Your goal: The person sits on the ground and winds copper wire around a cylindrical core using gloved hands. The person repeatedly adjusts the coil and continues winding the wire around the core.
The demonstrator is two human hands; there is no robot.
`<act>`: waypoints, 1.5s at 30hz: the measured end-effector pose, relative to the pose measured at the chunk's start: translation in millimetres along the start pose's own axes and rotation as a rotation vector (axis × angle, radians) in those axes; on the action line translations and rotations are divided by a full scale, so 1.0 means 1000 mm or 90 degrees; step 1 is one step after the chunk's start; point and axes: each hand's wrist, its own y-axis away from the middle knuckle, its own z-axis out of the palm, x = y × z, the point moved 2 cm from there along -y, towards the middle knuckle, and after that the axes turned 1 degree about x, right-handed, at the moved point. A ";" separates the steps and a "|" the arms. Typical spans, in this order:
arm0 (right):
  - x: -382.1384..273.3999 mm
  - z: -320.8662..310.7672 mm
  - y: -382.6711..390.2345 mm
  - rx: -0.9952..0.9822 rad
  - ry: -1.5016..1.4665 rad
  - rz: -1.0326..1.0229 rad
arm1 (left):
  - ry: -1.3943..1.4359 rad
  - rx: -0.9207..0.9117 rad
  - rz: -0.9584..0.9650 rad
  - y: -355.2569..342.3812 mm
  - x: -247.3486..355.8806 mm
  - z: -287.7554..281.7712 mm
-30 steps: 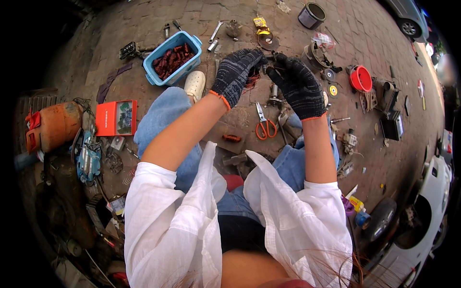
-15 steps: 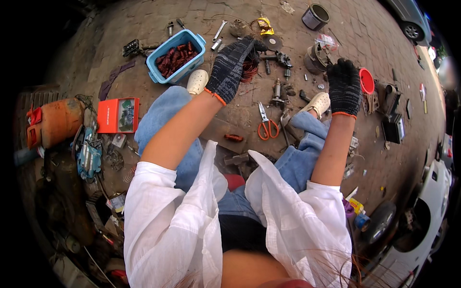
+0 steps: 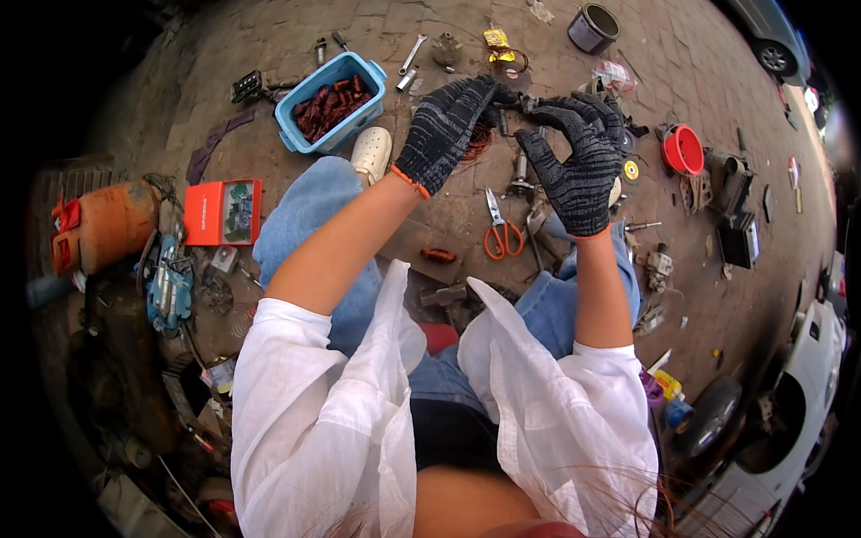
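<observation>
My left hand (image 3: pixel 446 128), in a dark knitted glove with an orange cuff, is closed, with a bundle of reddish copper wire (image 3: pixel 478 143) showing under its palm. The fingertips are partly hidden beside dark metal parts. To its right, my right hand (image 3: pixel 577 154), gloved alike, has its thumb apart from its bent fingers, and I see nothing between them. Its fingertips are near the left hand's. A thin wire loop (image 3: pixel 511 61) shows beyond the left hand. Orange-handled scissors (image 3: pixel 502 235) lie on the ground below the hands, near a small copper coil (image 3: pixel 439 255).
A blue tub (image 3: pixel 377 97) of copper coils stands left of my shoe. Beside my left leg are an orange-red box (image 3: pixel 203 213) and an orange gas cylinder (image 3: pixel 117 227). A wrench (image 3: pixel 413 54), an open can (image 3: pixel 593 29) and a red bowl (image 3: pixel 683 150) sit farther out.
My right hand has moved left from near the red bowl toward my left hand, its thumb now spread. My left hand and the copper wire have shifted slightly right.
</observation>
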 end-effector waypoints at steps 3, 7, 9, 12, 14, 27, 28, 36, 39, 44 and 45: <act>-0.006 0.013 0.003 -0.078 -0.022 0.004 | 0.021 -0.012 -0.026 0.002 0.002 0.003; 0.001 0.023 0.009 -0.104 -0.102 0.014 | -0.014 0.004 0.062 0.000 -0.012 0.003; 0.004 0.023 0.011 -0.097 -0.152 0.054 | 0.084 -0.002 -0.007 0.000 -0.012 0.006; 0.017 0.022 0.017 -0.066 -0.183 0.202 | 0.229 -0.080 -0.144 0.003 0.001 0.006; 0.025 0.023 0.020 -0.037 -0.167 0.218 | 0.268 -0.180 -0.243 0.002 0.003 0.006; 0.032 0.018 0.017 0.015 -0.158 0.185 | 0.102 -0.161 -0.148 0.007 0.012 0.011; 0.032 0.017 0.016 0.017 -0.165 0.191 | 0.098 -0.161 -0.156 0.007 0.012 0.011; 0.026 0.015 0.010 -0.017 -0.072 0.081 | -0.059 -0.121 -0.041 0.008 -0.008 0.010; 0.020 0.014 0.007 -0.001 -0.024 0.039 | -0.098 -0.155 -0.013 0.008 -0.015 0.012; 0.017 0.015 0.007 -0.008 -0.003 0.001 | -0.146 -0.156 -0.017 0.012 -0.004 0.016; 0.013 0.013 0.005 -0.016 -0.004 -0.002 | -0.173 -0.146 0.042 0.013 -0.010 0.016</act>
